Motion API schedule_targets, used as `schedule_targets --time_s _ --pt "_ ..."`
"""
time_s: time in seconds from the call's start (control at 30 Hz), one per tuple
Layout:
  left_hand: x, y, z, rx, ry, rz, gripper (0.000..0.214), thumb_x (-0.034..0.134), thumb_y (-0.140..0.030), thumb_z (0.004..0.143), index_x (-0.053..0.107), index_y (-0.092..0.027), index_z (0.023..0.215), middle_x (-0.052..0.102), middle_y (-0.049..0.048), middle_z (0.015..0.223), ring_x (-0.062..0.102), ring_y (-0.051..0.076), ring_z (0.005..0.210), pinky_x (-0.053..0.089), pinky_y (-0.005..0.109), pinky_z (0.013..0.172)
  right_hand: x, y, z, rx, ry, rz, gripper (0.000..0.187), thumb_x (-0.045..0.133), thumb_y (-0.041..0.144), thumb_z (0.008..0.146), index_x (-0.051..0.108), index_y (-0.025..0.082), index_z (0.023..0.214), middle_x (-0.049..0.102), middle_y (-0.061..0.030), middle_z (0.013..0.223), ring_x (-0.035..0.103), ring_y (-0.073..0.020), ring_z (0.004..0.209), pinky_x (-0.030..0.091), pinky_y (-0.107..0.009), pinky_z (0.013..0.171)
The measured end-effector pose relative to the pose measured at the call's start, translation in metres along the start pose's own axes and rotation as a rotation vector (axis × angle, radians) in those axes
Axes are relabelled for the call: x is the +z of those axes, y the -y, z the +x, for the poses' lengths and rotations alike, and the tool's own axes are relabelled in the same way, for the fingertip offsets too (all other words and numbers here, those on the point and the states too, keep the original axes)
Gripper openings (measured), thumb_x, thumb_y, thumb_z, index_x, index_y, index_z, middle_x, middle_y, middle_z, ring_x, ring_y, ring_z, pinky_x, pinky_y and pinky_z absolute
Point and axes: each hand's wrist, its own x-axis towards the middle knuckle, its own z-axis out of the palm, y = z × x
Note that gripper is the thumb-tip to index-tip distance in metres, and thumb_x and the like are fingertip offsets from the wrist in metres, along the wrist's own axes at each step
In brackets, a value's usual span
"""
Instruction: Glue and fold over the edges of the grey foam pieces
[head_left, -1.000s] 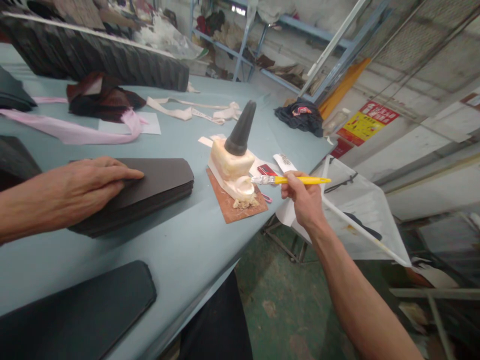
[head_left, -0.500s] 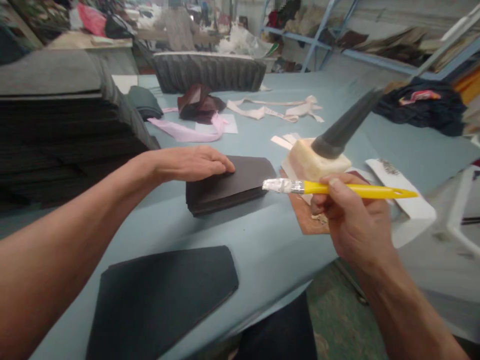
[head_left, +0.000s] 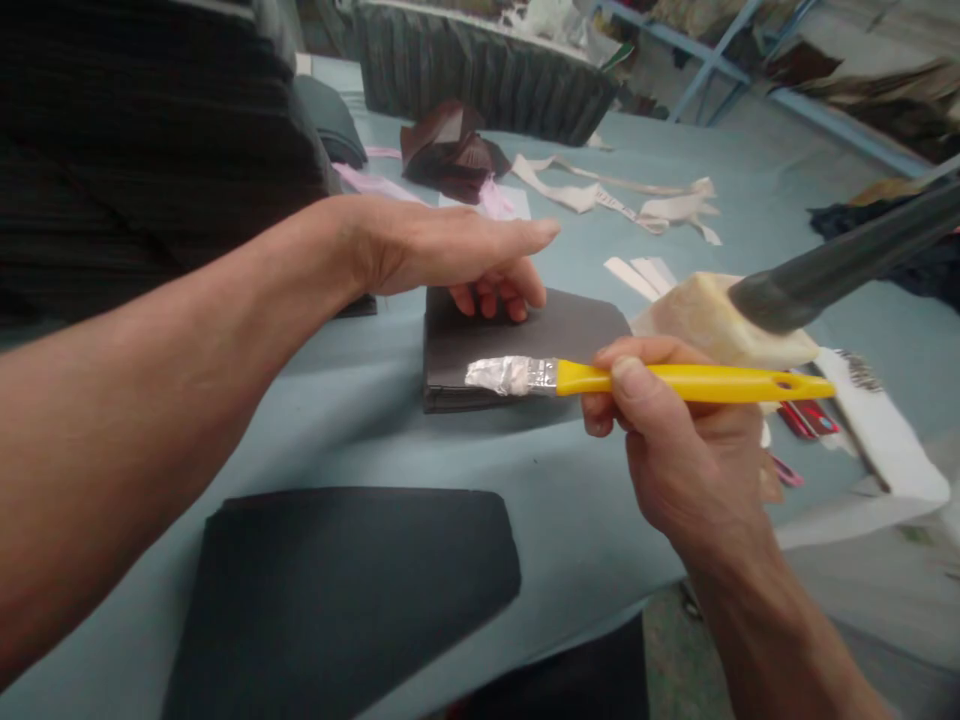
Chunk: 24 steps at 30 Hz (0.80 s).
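Brush (head_left: pixel 576 378) moved over dark stack (head_left: pixel 576 325) | right hand (head_left: pixel 686 445) grips it | left hand (head_left: pixel 457 250) half-open, empty

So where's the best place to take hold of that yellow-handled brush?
Probably by the yellow handle, from the right, as the right hand does. The brush is roughly level, its long, slim handle reaching right, while its bristle end points left and looks coated in something whitish, so gripping there could be messy.

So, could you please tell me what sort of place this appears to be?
Probably a workshop, perhaps for cut material: there is a tall stack of dark sheets, pale strips on the table, and a yellow-handled brush in the right hand.
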Motion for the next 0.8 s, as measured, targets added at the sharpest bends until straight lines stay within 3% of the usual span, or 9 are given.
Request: schedule_targets --time_s 0.13,0.23,0.33,0.43,0.63,0.8 --pt "0.002 0.0 -0.001 0.016 -0.032 -0.053 0.095 -0.004 -0.064 0.087 0.073 -0.011 0.071 0.073 -0.0135 0.127 0.061 0.014 0.129 0.047 0.02 0.098 0.011 0.006 0.0 -0.048 -0.002 -0.042 0.014 0.078 0.039 0.099 0.077 0.028 0.091 0.064 0.0034 0.069 0.059 -0.0109 0.06 0.05 -0.025 0.053" --pt "0.004 -0.001 0.001 0.008 -0.068 -0.107 0.089 0.005 -0.059 0.097 0.079 -0.01 0.104 0.075 -0.0046 0.131 0.062 0.02 0.13 0.05 0.029 0.109 0.016 0.009 0.0 -0.038 0.029 -0.066 0.013 0.078 0.037 0.098 0.077 0.027 0.091 0.064 0.0036 0.069 0.058 -0.0112 0.059 0.05 -0.025 0.052" --pt "0.004 0.002 0.005 0.004 -0.109 -0.172 0.072 0.019 -0.053 0.108 0.076 -0.012 0.127 0.079 0.007 0.126 0.069 0.021 0.116 0.056 0.038 0.11 0.017 0.011 0.003 -0.026 0.079 -0.037 0.01 0.078 0.034 0.098 0.077 0.026 0.092 0.065 0.004 0.069 0.059 -0.0113 0.06 0.051 -0.025 0.053" --pt "0.004 0.004 0.007 0.018 -0.111 -0.202 0.068 0.021 -0.05 0.112 0.076 -0.015 0.128 0.08 0.0072 0.122 0.069 0.02 0.107 0.057 0.041 0.109 0.014 0.01 0.01 -0.015 0.13 0.003 0.009 0.078 0.036 0.098 0.077 0.026 0.097 0.066 0.0042 0.07 0.06 -0.011 0.061 0.051 -0.025 0.055" --pt "0.005 -0.002 0.003 -0.024 -0.129 -0.204 0.067 0.022 -0.049 0.114 0.077 -0.014 0.127 0.079 0.0078 0.125 0.067 0.019 0.108 0.055 0.035 0.108 0.002 0.002 0.03 0.016 0.241 0.019 0.027 0.084 0.051 0.093 0.074 0.026 0.095 0.065 0.0039 0.071 0.059 -0.0108 0.06 0.051 -0.025 0.054" --pt "0.005 -0.006 0.0 -0.043 -0.129 -0.217 0.067 0.021 -0.046 0.114 0.075 -0.011 0.131 0.079 0.0089 0.128 0.068 0.019 0.11 0.055 0.035 0.11 0.0 -0.002 0.038 0.004 0.295 0.01 0.03 0.085 0.054 0.091 0.076 0.025 0.095 0.064 0.0034 0.072 0.058 -0.0097 0.059 0.05 -0.024 0.052"
